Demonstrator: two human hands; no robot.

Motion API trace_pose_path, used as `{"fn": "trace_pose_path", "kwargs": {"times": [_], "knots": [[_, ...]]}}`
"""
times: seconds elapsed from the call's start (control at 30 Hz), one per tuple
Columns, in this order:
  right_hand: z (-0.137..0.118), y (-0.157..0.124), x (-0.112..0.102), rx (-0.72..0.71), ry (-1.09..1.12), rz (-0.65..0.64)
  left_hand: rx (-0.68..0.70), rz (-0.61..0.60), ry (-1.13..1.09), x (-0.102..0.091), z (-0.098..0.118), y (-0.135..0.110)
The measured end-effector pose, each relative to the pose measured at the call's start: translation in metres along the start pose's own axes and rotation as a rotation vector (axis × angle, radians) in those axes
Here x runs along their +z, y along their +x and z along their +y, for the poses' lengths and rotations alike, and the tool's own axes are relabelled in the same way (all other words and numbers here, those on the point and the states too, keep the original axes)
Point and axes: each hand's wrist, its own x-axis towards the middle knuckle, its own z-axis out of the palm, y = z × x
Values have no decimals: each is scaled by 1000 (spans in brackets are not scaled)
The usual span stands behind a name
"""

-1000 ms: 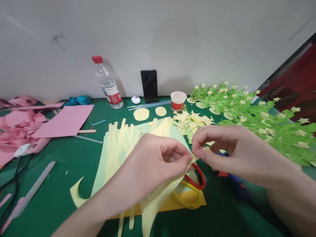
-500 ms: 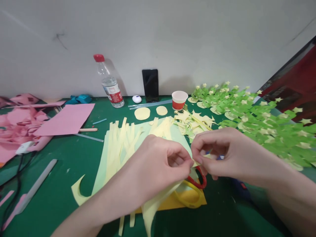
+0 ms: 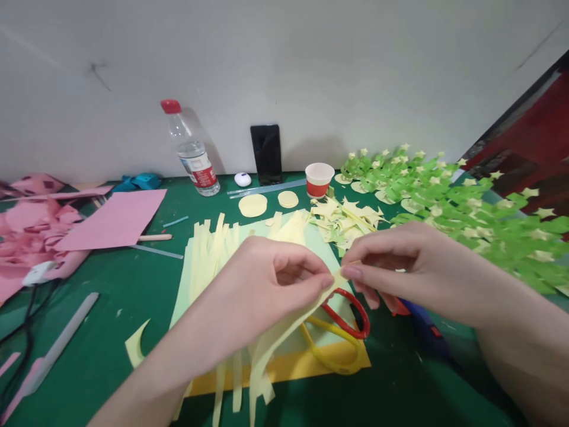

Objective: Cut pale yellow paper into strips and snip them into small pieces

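Both hands pinch one pale yellow paper strip (image 3: 281, 338) above the work area. My left hand (image 3: 284, 279) grips it between thumb and forefinger, and the strip's long tail hangs down below that hand. Close beside, my right hand (image 3: 391, 267) pinches the strip's short end. Under the hands, red and yellow scissor handles (image 3: 355, 323) rest on a light green sheet (image 3: 326, 255); the blades are hidden. More yellow strips (image 3: 213, 249) lie across the sheet to the left. An orange sheet (image 3: 297, 363) shows beneath it.
Behind stand a water bottle (image 3: 195, 160), a black phone (image 3: 267, 154) and a paper cup (image 3: 319, 181). Green paper plants with yellow stars (image 3: 466, 207) fill the right. Yellow scraps (image 3: 347, 219) lie ahead. Pink paper (image 3: 113, 219) is left; a blue tool (image 3: 427, 329) lies near my right wrist.
My hands have moved slightly apart, showing more of the strip between them. The hanging strip has shifted left, and more of the scissor handles and orange sheet is visible.
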Motion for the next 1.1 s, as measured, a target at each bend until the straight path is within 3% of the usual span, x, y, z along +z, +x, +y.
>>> {"fn": "trace_pose_path", "kwargs": {"times": [0.13,0.4,0.57,0.7,1.0,1.1], "knots": [[1,2,-1,26,103,-18,-13,-39,64,0,-2,3],[3,3,1,129,314,-53,-70,-80,-16,8,-6,8],[3,0,-2,204,379,-112,-180,-224,-257,5,0,7],[3,1,-9,230,450,-194,-192,-315,-368,3,1,6],[3,1,-42,193,257,-160,-206,-322,-454,-5,-1,4],[5,-3,-50,168,242,-75,-206,-316,-472,-7,-1,3]]}}
